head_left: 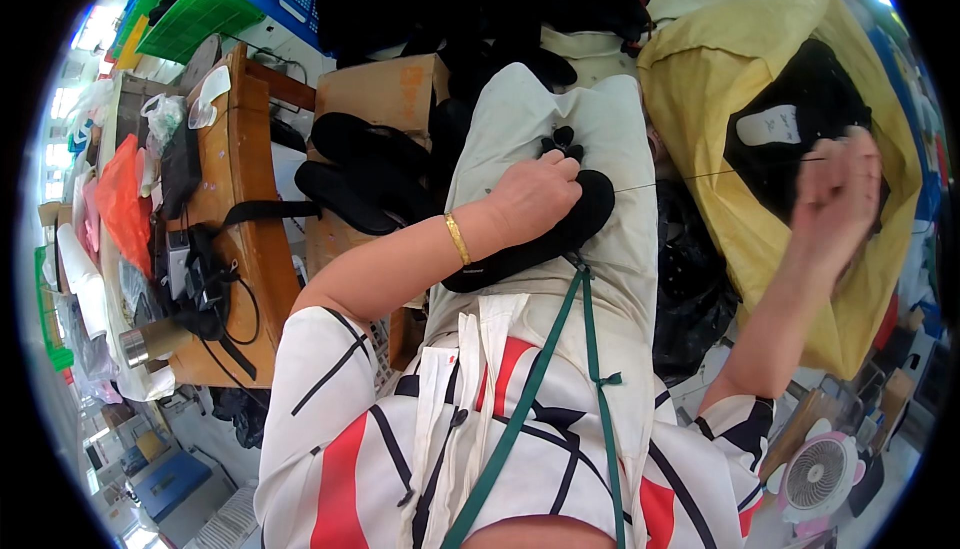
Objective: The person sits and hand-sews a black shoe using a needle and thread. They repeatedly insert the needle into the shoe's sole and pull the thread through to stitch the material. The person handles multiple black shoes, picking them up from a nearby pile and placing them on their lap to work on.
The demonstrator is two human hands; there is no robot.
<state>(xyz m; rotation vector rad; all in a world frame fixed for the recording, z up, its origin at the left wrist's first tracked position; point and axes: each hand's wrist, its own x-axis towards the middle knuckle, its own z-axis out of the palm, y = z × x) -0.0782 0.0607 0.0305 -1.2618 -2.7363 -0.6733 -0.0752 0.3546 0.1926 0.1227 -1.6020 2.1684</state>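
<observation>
One slipper (pixel 545 247), partly behind left hand (pixel 540 194)

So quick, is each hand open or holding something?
Left hand: closed, holding the black shoe.
Right hand: curled, blurred, seemingly holding the dark thread.

- Shirt (pixel 285 484): white, with red bands and black crossing lines; lower frame.
- Left sleeve (pixel 322 344): short, white, black-striped.
- Right sleeve (pixel 738 429): short, white, black-patterned.
- Bracelet (pixel 458 239): gold-coloured band, left wrist.
- Apron (pixel 628 279): off-white cloth, frame centre.
- Cord (pixel 520 419): green, doubled, small knot on one strand.
</observation>
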